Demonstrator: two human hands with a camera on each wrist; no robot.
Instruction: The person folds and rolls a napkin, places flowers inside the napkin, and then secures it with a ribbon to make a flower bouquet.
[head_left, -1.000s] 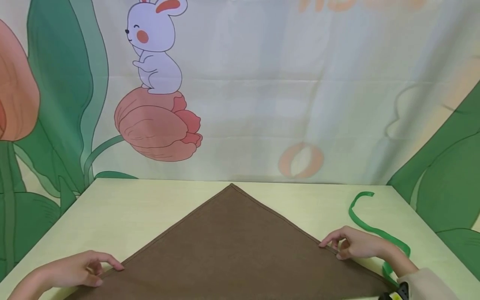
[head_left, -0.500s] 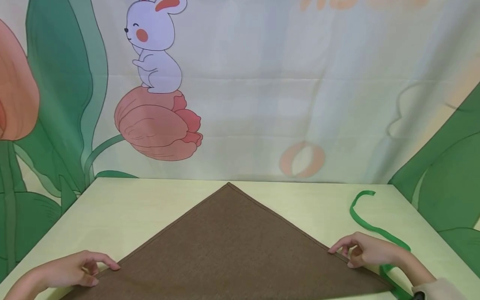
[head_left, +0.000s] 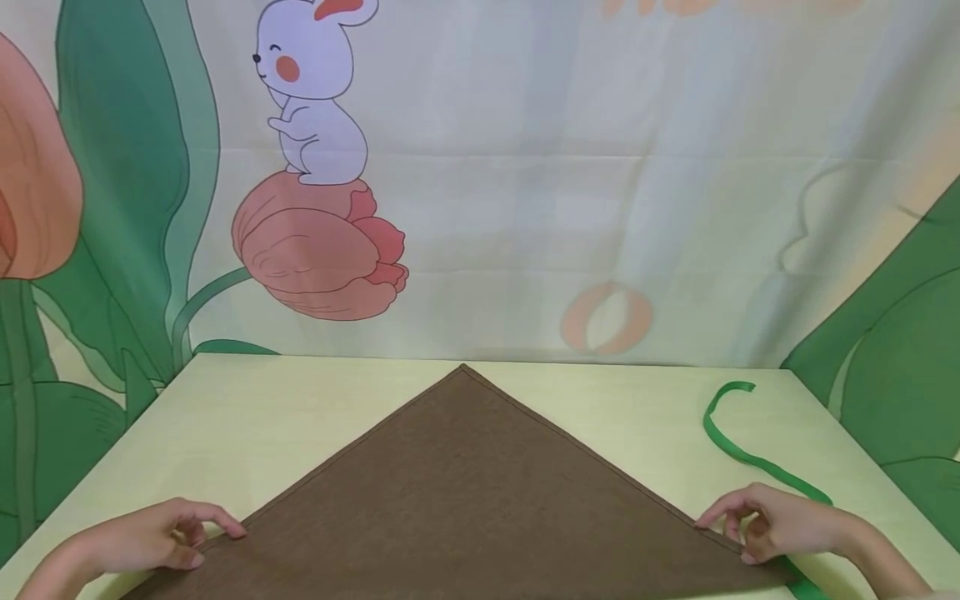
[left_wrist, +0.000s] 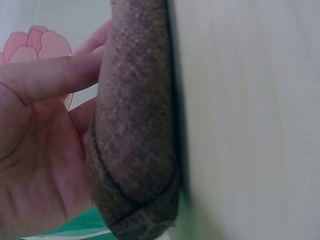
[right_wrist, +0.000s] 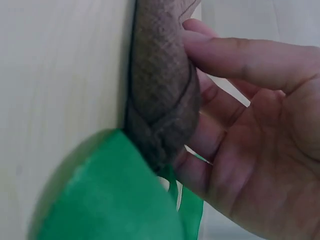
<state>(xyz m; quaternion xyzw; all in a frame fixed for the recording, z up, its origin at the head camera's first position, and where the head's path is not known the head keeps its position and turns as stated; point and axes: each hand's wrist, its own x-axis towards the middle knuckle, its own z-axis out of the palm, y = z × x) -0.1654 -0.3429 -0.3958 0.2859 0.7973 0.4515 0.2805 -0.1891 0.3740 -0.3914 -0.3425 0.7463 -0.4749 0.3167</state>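
Note:
A brown cloth (head_left: 465, 492) with a stitched hem lies folded into a triangle, its peak towards the back of the table. My left hand (head_left: 146, 537) rests at its left edge, index fingertip and thumb on the hem and set apart. Along the right edge, near the corner, my right hand (head_left: 795, 525) touches the hem in the same way. The left wrist view shows the cloth's rounded fold (left_wrist: 135, 110) beside the thumb. In the right wrist view the thumb touches the cloth (right_wrist: 162, 75), and a green ribbon (right_wrist: 110, 195) lies close to its corner.
The green ribbon (head_left: 780, 473) curves over the right side of the pale table (head_left: 247, 408) and passes behind my right hand. A printed curtain (head_left: 487, 208) with a rabbit and tulips hangs at the table's back edge.
My right hand has slid down along the cloth's right edge towards the right corner. My left hand has stayed nearly in place. The cloth keeps its triangle shape.

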